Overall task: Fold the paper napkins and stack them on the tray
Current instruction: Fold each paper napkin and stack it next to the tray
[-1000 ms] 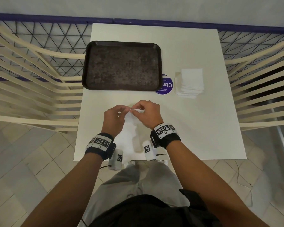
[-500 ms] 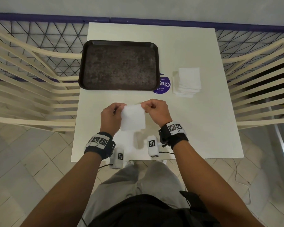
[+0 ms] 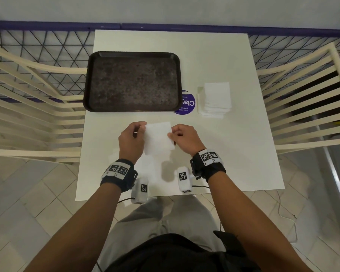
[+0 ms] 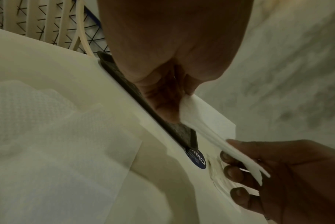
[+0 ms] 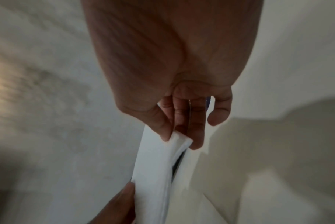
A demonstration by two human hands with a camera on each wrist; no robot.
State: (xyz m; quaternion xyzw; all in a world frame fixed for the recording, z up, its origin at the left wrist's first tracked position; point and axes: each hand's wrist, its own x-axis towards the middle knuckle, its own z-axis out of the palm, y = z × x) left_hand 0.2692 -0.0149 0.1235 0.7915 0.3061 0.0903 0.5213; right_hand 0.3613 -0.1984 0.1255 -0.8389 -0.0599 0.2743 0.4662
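A white folded napkin [image 3: 159, 137] hangs above the white table [image 3: 234, 154], held up between both hands. My left hand [image 3: 133, 138] pinches its left edge and my right hand [image 3: 183, 137] pinches its right edge. In the left wrist view the napkin [image 4: 210, 136] runs edge-on from my left fingers to the right hand [image 4: 277, 174]. In the right wrist view thumb and fingers [image 5: 181, 131] pinch the napkin [image 5: 157, 174]. A dark brown tray [image 3: 133, 81] lies at the back left with nothing on it. A stack of white napkins [image 3: 215, 99] sits to its right.
Another flat napkin [image 4: 57, 144] lies on the table under my hands. A round purple sticker [image 3: 187, 103] lies between tray and stack. Cream slatted chairs [image 3: 28, 107] stand at both sides, with a black wire fence [image 3: 37, 46] behind.
The hands have drawn apart and lifted the napkin, which now shows as a flat square between them instead of a bunched corner. The hands and napkin sit slightly farther from the body.
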